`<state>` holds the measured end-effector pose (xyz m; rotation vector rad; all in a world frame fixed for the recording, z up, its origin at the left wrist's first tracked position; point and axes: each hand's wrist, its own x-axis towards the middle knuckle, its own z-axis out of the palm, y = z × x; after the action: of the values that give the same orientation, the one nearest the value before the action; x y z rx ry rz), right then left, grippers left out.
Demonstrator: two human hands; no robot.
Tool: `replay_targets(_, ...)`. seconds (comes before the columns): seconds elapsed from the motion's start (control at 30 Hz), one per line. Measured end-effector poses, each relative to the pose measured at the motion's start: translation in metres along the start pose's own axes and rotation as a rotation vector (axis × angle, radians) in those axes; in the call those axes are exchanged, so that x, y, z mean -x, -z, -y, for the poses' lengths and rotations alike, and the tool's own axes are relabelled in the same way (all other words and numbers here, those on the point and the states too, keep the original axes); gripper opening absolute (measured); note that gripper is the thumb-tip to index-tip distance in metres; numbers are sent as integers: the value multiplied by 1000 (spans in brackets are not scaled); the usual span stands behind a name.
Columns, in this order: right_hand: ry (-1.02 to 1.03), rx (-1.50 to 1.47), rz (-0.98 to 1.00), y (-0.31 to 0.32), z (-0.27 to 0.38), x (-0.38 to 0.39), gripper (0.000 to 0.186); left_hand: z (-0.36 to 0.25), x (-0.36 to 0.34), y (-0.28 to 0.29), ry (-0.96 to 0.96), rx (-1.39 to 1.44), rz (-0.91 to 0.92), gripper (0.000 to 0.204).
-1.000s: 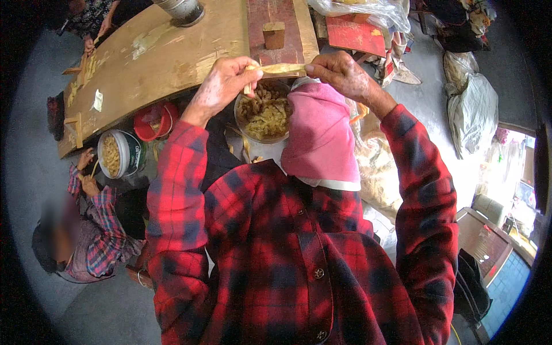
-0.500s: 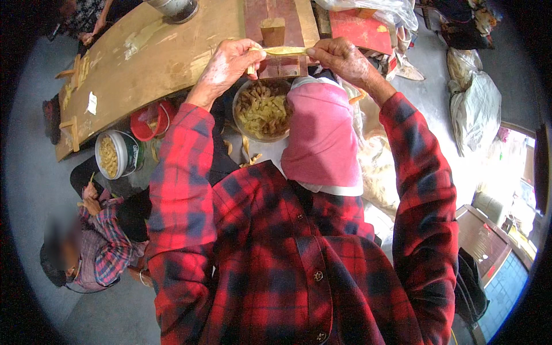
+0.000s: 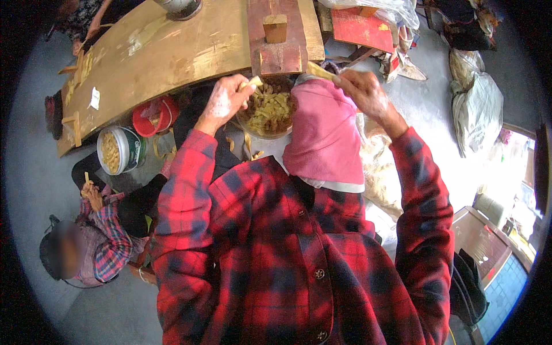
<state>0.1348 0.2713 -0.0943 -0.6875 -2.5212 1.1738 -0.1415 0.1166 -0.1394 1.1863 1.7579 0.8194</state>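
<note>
Over the far side of a round bowl (image 3: 266,138), my left hand (image 3: 225,102) pinches a short pale yellow strip (image 3: 253,82). My right hand (image 3: 363,94) is closed on the end of a longer flat yellow strip (image 3: 320,71), which points left toward the plank. The two strips are apart. Yellow and brownish strips (image 3: 270,109) fill the bowl beneath my left hand. A pink cloth (image 3: 325,135) lies over my leg, just below my right hand. Ahead, a wooden block (image 3: 275,29) stands upright on a reddish plank (image 3: 280,57).
The plank crosses a wooden table (image 3: 190,46). Left of me are a red bucket (image 3: 168,117) and a white-and-green bucket (image 3: 136,150) of pale pieces. A co-worker's hand (image 3: 92,194) holds a strip. A red board (image 3: 359,29) and plastic sacks (image 3: 478,109) lie right.
The yellow strip stretched between my hands is now in two separate pieces. Both hands have come down nearer to me from the plank, and my right hand has moved slightly right.
</note>
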Motion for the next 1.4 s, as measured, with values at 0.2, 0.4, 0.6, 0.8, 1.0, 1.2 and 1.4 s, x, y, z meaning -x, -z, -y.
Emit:
replay_targets(0.2, 167, 121, -26, -8, 33, 68, 21, 36, 25, -16, -89, -357, 76, 52)
replay_targets(0.4, 394, 115, 93, -17, 58, 111, 16, 3, 91, -18, -290, -460, -81, 48)
replay_targets(0.6, 186, -168, 277, -39, 83, 139, 29, -87, 154, -51, -347, -180, 175, 46)
replay_targets(0.8, 243, -238, 346, -44, 112, 131, 22, -100, 176, -76, -578, -264, 195, 25)
replay_targets(1.0, 235, -207, 433, -52, 119, 123, 13, -108, 181, -32, -503, -288, 373, 7)
replay_targets(1.2, 380, -221, 404, -69, 130, 93, 13, -124, 196, 15, -416, -539, 314, 20)
replay_targets(1.4, 529, -285, 327, -93, 110, 93, 17, -122, 189, -38, -447, -710, 198, 28)
